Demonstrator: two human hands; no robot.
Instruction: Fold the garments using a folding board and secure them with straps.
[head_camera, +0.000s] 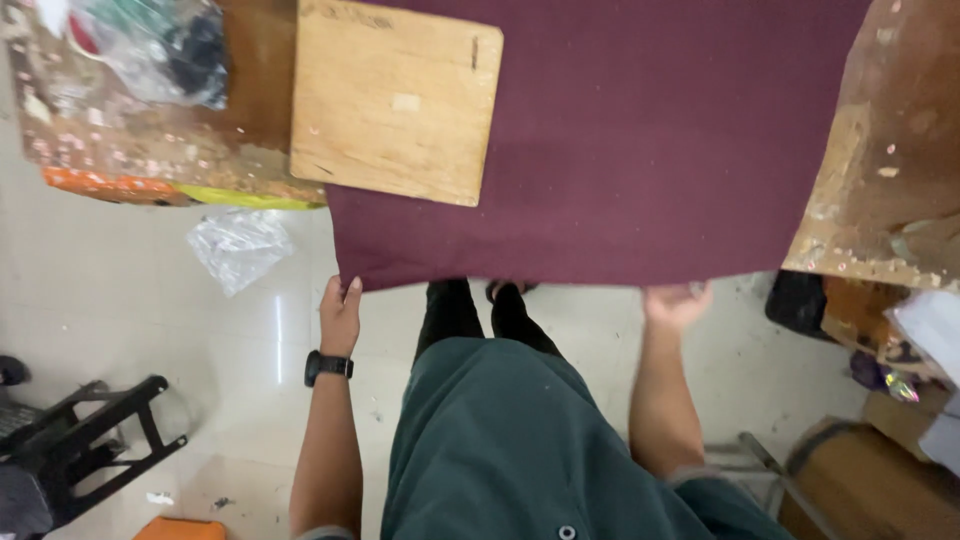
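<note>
A large maroon cloth (620, 140) is spread over the desk (880, 180), and its near edge hangs over the front. That edge is held at two places. The left hand (340, 315) is closed in a grip on the cloth's near left corner, with the fingers curled up onto the hem; a black watch (328, 367) is worn on that wrist. The right hand (678, 303) is placed under the same edge further right, its fingers partly hidden by the cloth, so its grip on the cloth can be seen only in part. A square wooden board (395, 100) is laid flat on the cloth's far left part. A clear plastic bag (240, 245) is seen on the floor (120, 300) below the desk's left end, and a black stool (90, 440) is stood nearby.
</note>
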